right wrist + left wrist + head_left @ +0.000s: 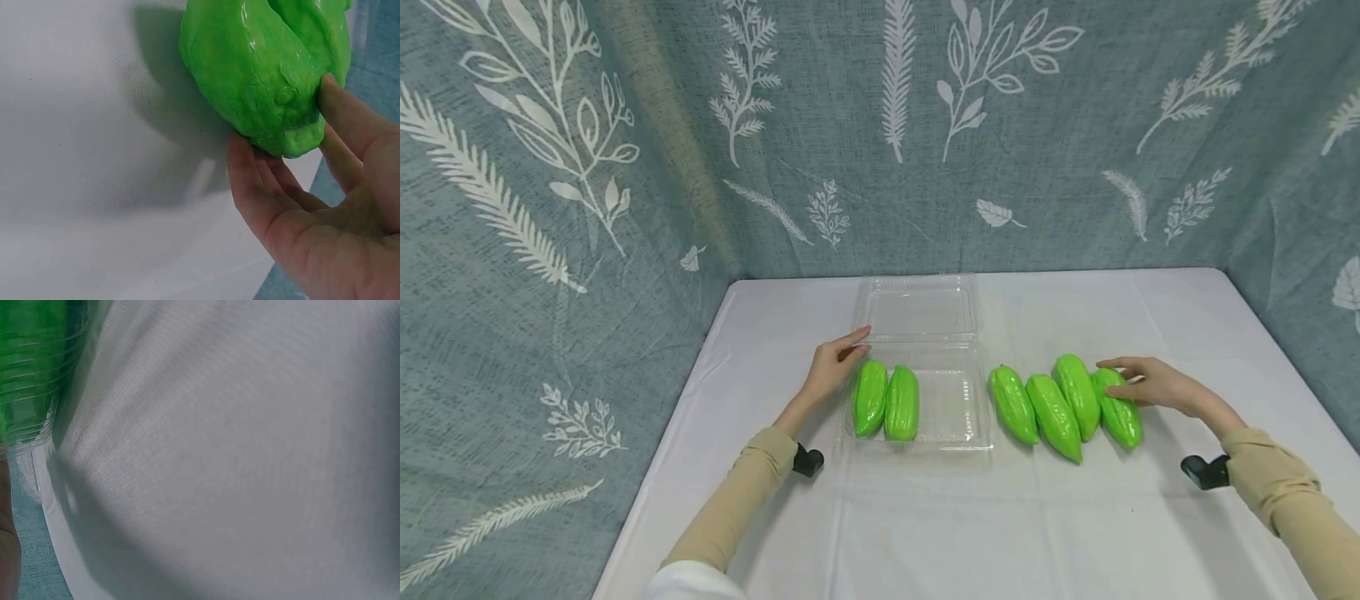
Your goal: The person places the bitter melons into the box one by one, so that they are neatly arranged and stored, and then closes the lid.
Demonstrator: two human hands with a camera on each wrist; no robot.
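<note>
Two beige sleeves stretch across a white-covered bench, a black device at each wrist. Beyond them, four glossy green fruits lie in a row on the cloth. At its right end, the right grip holds the outermost fruit by its far end, thumb on one side and curled fingers on the other, parted only by the fruit between them. The step in hand appears to be picking up a third fruit to pack; the next move seems to call for a secure lift clear of the neighbouring fruits and a carry left. There, a clear container cradles two packed fruits side by side, its right part bare. The left grip, fingers nearly straight and slightly apart, reaches the container's far left corner; how firmly it presses cannot be told. Farther back, the lid lies open before a leaf-print curtain.
</note>
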